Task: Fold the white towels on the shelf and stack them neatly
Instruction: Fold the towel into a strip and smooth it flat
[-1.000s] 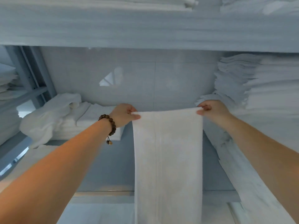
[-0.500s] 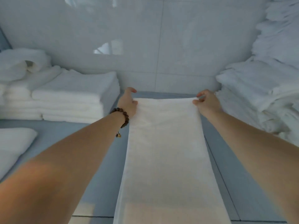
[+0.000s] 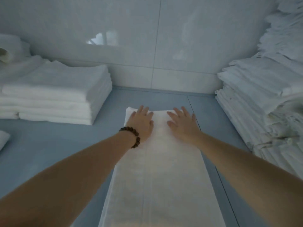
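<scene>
A long white towel (image 3: 157,177) lies flat down the middle of the grey-blue shelf (image 3: 57,153), a narrow strip running from the near edge to the far part. The left hand (image 3: 141,124) and the right hand (image 3: 182,124) rest palm-down on its far end, fingers straight and spread, holding nothing. A beaded bracelet (image 3: 132,136) circles the left wrist. A folded towel stack (image 3: 59,94) sits far left; a taller linen pile (image 3: 262,102) rises at right
</scene>
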`<control>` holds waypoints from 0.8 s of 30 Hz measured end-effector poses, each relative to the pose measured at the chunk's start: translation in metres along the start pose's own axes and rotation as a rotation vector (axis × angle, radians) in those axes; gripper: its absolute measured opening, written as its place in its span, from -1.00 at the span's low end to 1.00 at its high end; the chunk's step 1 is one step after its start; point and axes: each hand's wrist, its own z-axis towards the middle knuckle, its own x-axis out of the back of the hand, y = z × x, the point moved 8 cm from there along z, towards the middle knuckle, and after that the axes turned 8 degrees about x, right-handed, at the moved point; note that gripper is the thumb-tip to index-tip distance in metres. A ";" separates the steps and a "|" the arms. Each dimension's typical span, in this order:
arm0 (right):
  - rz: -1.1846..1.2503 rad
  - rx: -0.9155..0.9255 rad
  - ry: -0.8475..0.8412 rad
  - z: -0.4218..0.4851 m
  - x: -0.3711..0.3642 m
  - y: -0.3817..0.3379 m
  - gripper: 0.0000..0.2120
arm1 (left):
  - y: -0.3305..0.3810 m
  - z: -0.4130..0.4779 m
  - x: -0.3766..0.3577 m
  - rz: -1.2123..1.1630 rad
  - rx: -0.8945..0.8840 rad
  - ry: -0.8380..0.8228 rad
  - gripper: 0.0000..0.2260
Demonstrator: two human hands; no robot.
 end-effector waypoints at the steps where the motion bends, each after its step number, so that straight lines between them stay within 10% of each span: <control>1: -0.002 0.032 -0.048 -0.003 -0.010 -0.014 -0.52 | 0.009 -0.008 -0.014 0.033 -0.020 -0.045 -0.55; 15: -0.007 -0.030 -0.049 0.028 -0.025 -0.001 -0.50 | -0.009 0.027 -0.037 0.147 0.105 -0.110 -0.47; 24: -0.011 -0.129 -0.156 -0.124 -0.021 -0.041 -0.45 | 0.012 -0.126 -0.028 0.138 0.075 -0.259 -0.47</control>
